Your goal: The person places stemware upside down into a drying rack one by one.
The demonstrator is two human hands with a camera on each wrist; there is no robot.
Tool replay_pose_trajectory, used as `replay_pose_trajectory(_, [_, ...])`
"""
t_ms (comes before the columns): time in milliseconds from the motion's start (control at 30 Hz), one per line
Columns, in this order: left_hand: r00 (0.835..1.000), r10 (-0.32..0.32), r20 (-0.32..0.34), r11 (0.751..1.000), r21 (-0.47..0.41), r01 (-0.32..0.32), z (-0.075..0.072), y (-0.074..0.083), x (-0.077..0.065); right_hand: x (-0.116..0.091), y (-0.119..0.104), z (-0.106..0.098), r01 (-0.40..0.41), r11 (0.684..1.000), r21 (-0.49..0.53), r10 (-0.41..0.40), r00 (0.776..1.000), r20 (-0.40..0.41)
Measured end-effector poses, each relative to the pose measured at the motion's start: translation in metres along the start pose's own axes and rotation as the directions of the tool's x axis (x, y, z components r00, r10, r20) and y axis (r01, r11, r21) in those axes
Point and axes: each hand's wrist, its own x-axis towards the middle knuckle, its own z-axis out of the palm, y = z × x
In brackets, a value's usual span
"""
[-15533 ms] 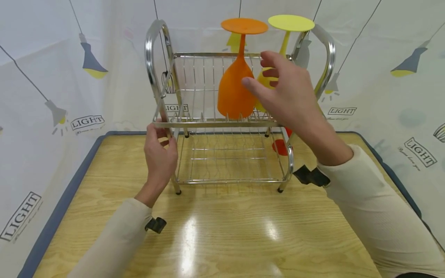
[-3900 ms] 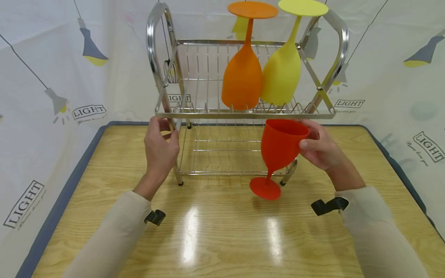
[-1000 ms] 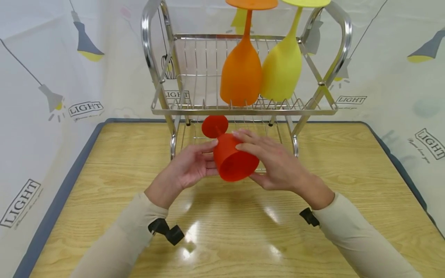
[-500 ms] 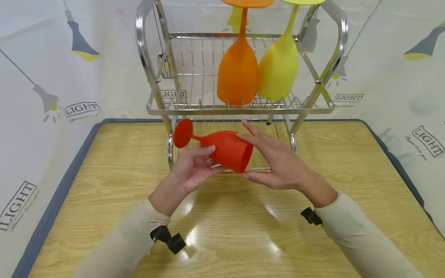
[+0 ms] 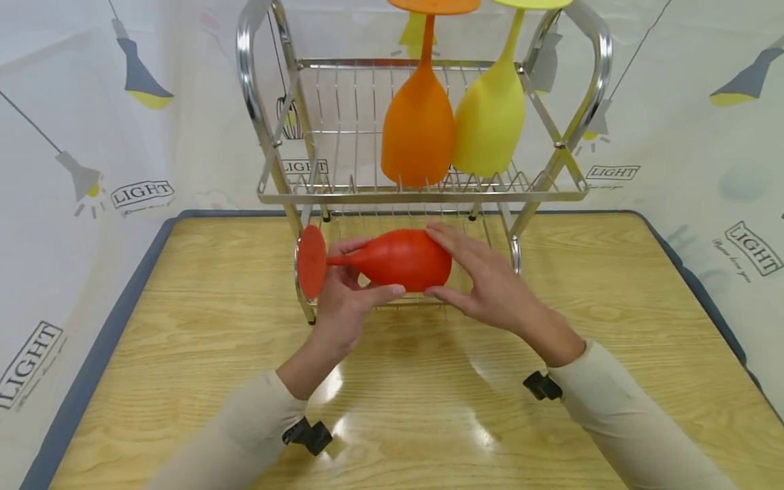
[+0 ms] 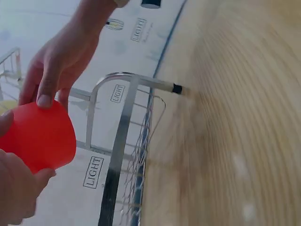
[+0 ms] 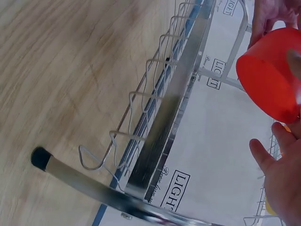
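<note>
A red wine goblet [image 5: 401, 260] is held on its side above the front of the metal rack's lower shelf, its round base to the left and bowl to the right. My left hand [image 5: 339, 306] grips the bowl beside the stem, with the thumb along the near side. At the rim end, my right hand [image 5: 490, 279] holds the bowl between thumb and fingers. In the right wrist view, some fingertips [image 7: 256, 148] of that hand stand apart from the red bowl [image 7: 270, 75]. The left wrist view shows the bowl [image 6: 42, 136] between both hands.
The two-tier metal dish rack [image 5: 422, 198] stands at the back of the wooden table [image 5: 416, 408]. On its upper shelf an orange goblet [image 5: 418, 129] and a yellow goblet [image 5: 492, 122] stand upside down, side by side. A patterned curtain [image 5: 202, 136] hangs behind.
Earlier, my right hand lifted the red goblet from the rack's right while my left held the rack. Now both hands hold it; its rim has turned from facing me to facing right.
</note>
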Motion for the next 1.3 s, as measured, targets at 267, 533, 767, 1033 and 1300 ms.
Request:
replay_pose_trajectory(267, [0.791, 0.537, 0.293, 0.700, 0.370, -0.611, -0.004, -0.004, -0.001, 0.000, -0.002, 0.006, -0.012, 1.000, 0.017, 0.014, 0.995, -0.099])
replay_pose_trajectory(533, [0.677, 0.624, 0.392, 0.435, 0.545, -0.717, 0.001, 0.002, 0.006, -0.001, -0.006, 0.006, -0.096, 0.992, 0.077, 0.101, 0.992, -0.069])
replay_pose_trajectory(767, [0.600, 0.608, 0.520, 0.220, 0.616, -0.757, -0.001, 0.009, 0.006, -0.008, -0.006, 0.006, -0.066, 0.994, 0.083, 0.080, 0.982, -0.173])
replay_pose_trajectory(1033, [0.629, 0.578, 0.520, 0.264, 0.610, -0.747, -0.007, 0.016, 0.005, -0.015, 0.000, -0.001, -0.151, 0.979, 0.134, 0.187, 0.931, -0.314])
replay_pose_trajectory(1300, [0.605, 0.628, 0.489, 0.264, 0.598, -0.757, -0.007, 0.026, 0.007, -0.015, 0.005, -0.008, -0.218, 0.964, 0.155, 0.267, 0.823, -0.501])
